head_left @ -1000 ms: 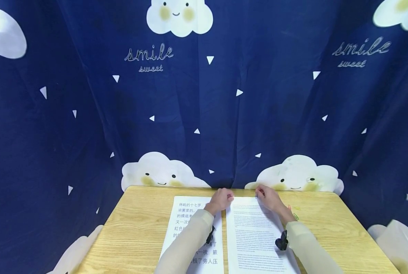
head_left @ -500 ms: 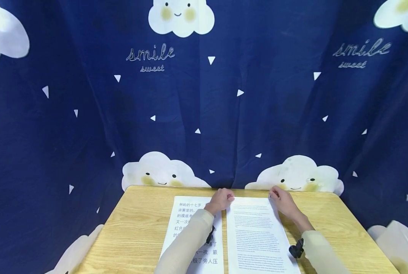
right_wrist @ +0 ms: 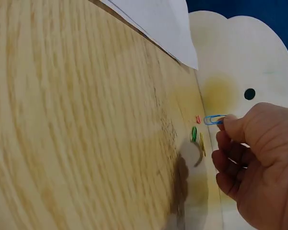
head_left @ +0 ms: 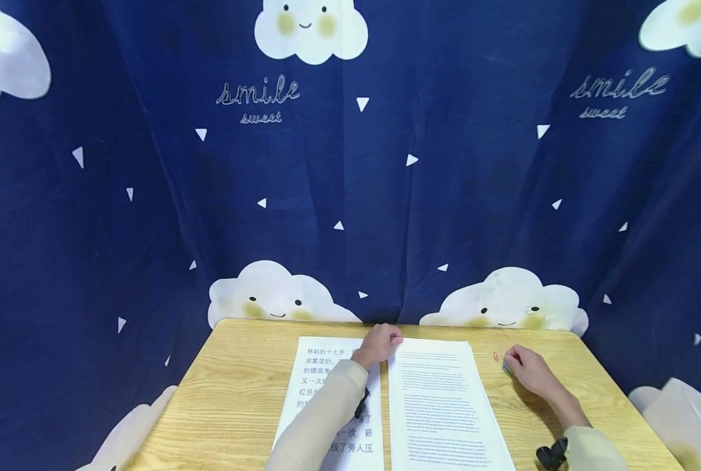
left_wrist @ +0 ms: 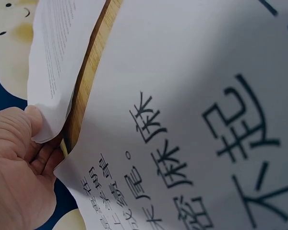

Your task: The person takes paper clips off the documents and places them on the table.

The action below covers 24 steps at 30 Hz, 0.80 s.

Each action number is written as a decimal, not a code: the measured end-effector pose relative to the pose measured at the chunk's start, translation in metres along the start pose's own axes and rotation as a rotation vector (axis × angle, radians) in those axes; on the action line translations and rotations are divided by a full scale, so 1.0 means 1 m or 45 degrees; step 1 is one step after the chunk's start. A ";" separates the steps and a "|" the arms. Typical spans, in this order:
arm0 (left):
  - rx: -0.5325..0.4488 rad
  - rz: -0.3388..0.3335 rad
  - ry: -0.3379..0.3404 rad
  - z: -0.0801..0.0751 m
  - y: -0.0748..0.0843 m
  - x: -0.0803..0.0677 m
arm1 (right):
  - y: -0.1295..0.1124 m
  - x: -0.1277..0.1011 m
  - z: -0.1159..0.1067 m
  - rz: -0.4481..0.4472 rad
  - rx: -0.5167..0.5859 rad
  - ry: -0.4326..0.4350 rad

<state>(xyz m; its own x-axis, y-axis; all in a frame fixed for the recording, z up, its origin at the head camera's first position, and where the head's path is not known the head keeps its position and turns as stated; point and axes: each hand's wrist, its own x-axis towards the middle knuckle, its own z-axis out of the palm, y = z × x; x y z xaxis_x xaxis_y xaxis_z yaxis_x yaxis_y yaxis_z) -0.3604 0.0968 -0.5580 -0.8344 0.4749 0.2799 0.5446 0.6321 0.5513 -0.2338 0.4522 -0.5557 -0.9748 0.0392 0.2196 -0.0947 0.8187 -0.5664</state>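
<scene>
Two printed sheets lie side by side on the wooden table (head_left: 238, 392). The left sheet (head_left: 321, 373) carries large Chinese characters, also seen close up as the left sheet (left_wrist: 192, 120). The right sheet (head_left: 438, 399) has small print. My left hand (head_left: 385, 341) pinches the right sheet's top left corner (left_wrist: 48, 127) between thumb and fingers. To the right of the sheets, my right hand (head_left: 518, 366) pinches a blue paper clip (right_wrist: 213, 119) just above the table. Red (right_wrist: 198, 119), green (right_wrist: 194, 133) and yellow (right_wrist: 202, 143) clips lie below it.
A dark blue cloth with white clouds (head_left: 350, 163) hangs behind and around the table. The right sheet's far corner (right_wrist: 177, 38) lies left of the clips. A loose red clip (head_left: 495, 356) shows beside the right hand.
My right hand has left the top edge of the right sheet, moved right to the loose clips and now pinches a blue one. The left hand has stayed on the sheet's corner.
</scene>
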 end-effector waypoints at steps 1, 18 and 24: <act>0.001 -0.006 -0.002 0.000 0.000 0.000 | 0.002 -0.001 -0.001 -0.004 -0.007 -0.002; 0.018 -0.005 0.031 -0.004 -0.006 -0.007 | 0.019 0.000 -0.006 0.066 -0.115 -0.049; 0.068 0.064 0.090 -0.012 -0.004 -0.009 | 0.017 0.003 -0.012 0.094 -0.130 0.018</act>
<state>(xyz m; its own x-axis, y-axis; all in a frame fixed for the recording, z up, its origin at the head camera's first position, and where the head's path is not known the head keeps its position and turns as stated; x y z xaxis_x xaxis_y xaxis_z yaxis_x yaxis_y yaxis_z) -0.3561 0.0825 -0.5533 -0.8089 0.4636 0.3616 0.5880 0.6411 0.4932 -0.2362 0.4728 -0.5553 -0.9754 0.1091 0.1918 -0.0008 0.8675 -0.4975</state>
